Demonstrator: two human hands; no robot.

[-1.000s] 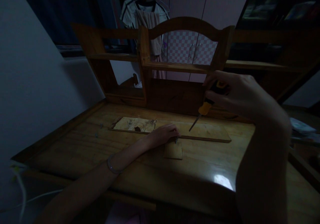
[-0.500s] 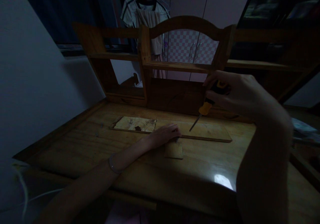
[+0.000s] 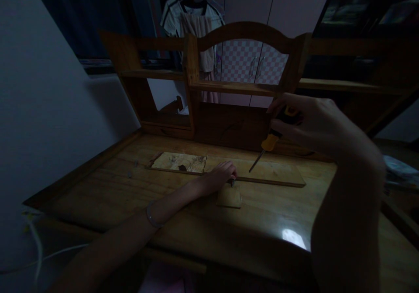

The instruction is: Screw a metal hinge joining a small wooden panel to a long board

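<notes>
R hand (image 3: 316, 122) grips screwdriver (image 3: 270, 141), tip angled down near long board (image 3: 273, 170), & L hand (image 3: 219, 178) apparently pinches metal pc (image 3: 232, 183) by sm wood block (image 3: 229, 198) on desk (image 3: 262, 216); tip may jab L hand if misaligned, or metal pc may drop if pinch loosens.

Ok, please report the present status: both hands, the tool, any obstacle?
Left hand at small dark piece, beside small board. Right hand gripping screwdriver, tip down, apart from left hand. Nothing seen between tip and left hand.
</notes>
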